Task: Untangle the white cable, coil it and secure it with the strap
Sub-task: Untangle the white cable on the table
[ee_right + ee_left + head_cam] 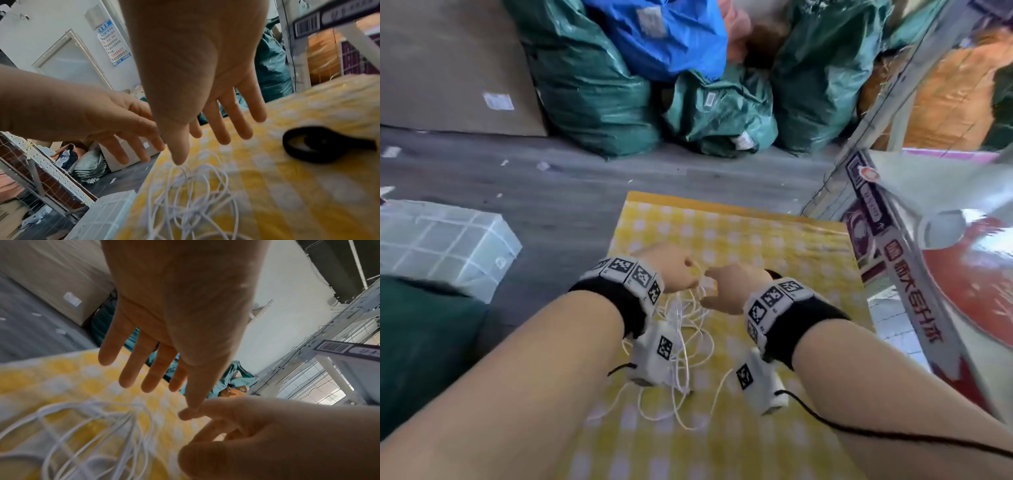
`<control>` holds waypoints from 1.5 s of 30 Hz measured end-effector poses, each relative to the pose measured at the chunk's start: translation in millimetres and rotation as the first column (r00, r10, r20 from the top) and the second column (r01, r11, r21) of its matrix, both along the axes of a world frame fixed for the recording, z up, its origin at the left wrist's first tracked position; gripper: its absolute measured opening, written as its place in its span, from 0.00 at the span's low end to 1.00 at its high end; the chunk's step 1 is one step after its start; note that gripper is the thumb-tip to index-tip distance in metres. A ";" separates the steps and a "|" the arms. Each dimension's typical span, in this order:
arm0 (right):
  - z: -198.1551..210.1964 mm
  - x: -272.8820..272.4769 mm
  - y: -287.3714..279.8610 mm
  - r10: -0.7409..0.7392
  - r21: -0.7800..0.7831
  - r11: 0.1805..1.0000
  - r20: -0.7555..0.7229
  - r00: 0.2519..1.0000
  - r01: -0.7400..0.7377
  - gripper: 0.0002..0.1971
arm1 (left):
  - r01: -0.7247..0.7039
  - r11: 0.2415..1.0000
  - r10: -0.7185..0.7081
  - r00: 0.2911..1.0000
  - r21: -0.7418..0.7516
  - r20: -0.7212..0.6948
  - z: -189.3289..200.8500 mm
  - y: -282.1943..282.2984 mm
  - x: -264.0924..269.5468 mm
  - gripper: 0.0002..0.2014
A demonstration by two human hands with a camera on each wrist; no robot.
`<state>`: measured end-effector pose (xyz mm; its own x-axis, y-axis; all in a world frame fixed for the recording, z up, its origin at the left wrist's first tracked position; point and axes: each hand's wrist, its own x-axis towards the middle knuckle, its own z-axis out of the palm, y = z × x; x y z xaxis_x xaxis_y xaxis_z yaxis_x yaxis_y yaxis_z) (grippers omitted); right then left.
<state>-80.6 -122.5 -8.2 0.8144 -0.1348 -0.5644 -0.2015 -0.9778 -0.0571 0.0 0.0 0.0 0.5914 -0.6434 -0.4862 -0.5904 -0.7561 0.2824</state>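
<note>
A tangled white cable (681, 377) lies in loose loops on a yellow checked cloth (756, 233). My left hand (671, 267) and right hand (729, 287) hover close together just above the top of the tangle. The left wrist view shows my left hand (174, 321) with straight, spread fingers, its thumb tip touching a finger of the right hand (267, 434); the cable (123, 434) is below. In the right wrist view the right hand (195, 81) is also flat, thumb pointing down at the cable (195, 194). Neither hand plainly grips a strand. A black strap (320, 146) lies looped on the cloth to the right.
A clear plastic box (441, 240) sits on the grey floor to the left. Green and blue bags (592, 85) and a cardboard box (448, 68) are piled behind the cloth. A metal shelf rack (893, 240) with labels stands close on the right.
</note>
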 end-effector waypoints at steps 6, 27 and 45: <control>-54.8 4.2 15.9 0.010 0.108 0.994 -0.096 0.995 0.000 0.34 | 0.056 0.996 -0.061 0.996 -0.070 -0.071 -44.2 8.2 -5.7 0.24; -58.6 -152.8 70.9 0.054 -0.073 0.997 0.186 0.981 -0.041 0.21 | -0.140 0.974 0.165 0.977 -0.177 0.134 -54.5 102.2 -157.8 0.28; -38.8 -229.6 38.3 -0.036 -0.097 0.993 0.261 0.965 0.064 0.19 | -0.078 0.971 0.126 0.971 -0.226 0.204 -33.3 93.2 -221.5 0.13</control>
